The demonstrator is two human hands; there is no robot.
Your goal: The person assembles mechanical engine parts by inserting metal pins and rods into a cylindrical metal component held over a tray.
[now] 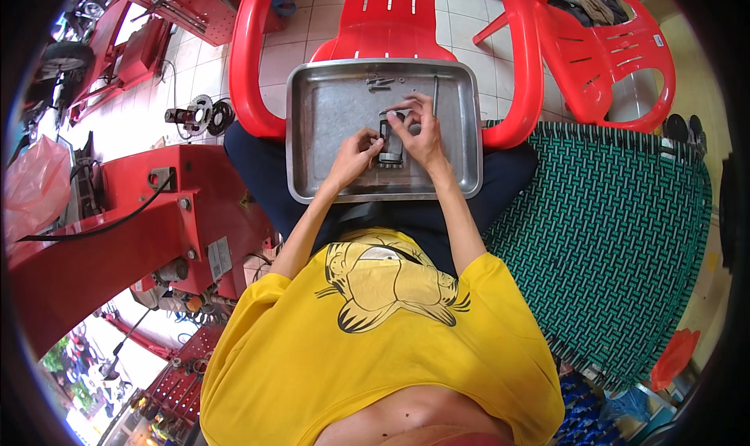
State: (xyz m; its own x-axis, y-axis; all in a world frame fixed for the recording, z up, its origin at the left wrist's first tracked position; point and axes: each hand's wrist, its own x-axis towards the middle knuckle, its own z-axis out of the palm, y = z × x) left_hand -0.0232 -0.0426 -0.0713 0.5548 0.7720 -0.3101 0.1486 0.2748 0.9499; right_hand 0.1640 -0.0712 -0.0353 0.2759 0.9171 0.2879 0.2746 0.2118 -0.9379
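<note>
A metal tray (324, 106) rests across my lap and on the red chair in front. Near its middle stands a dark, roughly cylindrical metal part (391, 155) with a toothed rim at its near end. My left hand (356, 157) has its thumb and fingers closed on the part's left side. Over the far end of the part, my right hand (422, 136) is pinched, thumb against fingertips; what sits between them is too small to make out. Several small metal bolts (380, 83) lie near the tray's far edge. A thin metal rod (436, 90) lies to their right.
A red plastic chair (388, 24) faces me, its arms flanking the tray. Another red chair (605, 59) stands far right. To my right is a green woven seat (605, 235); to my left, a red metal machine frame (141, 204). Sprocket-like parts (201, 115) lie on the tiled floor.
</note>
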